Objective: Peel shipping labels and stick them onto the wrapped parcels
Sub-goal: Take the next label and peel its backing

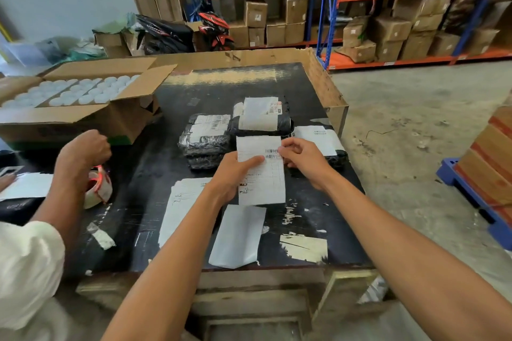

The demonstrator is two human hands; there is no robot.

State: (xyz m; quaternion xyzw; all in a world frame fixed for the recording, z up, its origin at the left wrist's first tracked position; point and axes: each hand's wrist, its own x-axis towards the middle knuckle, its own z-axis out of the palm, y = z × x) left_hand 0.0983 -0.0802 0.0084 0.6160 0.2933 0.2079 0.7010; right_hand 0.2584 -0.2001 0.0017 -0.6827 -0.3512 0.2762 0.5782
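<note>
Above the black table (155,202) I hold a white shipping label (263,183) with barcodes. My left hand (232,174) grips its left side with the thumb across the face. My right hand (302,158) pinches its upper right edge at the barcodes. Behind the label lie several black wrapped parcels: one on the left (203,144), one in the middle (263,126) and one on the right (336,158), each carrying a white label. A stack of labels (180,202) and a blank backing sheet (238,238) lie on the table below my hands.
Another person in a white sleeve stands at the left, one hand (83,152) over a tape roll (99,188). An open carton of white lids (74,91) fills the table's left rear. Shelves of boxes (388,22) line the back. A blue pallet (471,196) stands at right.
</note>
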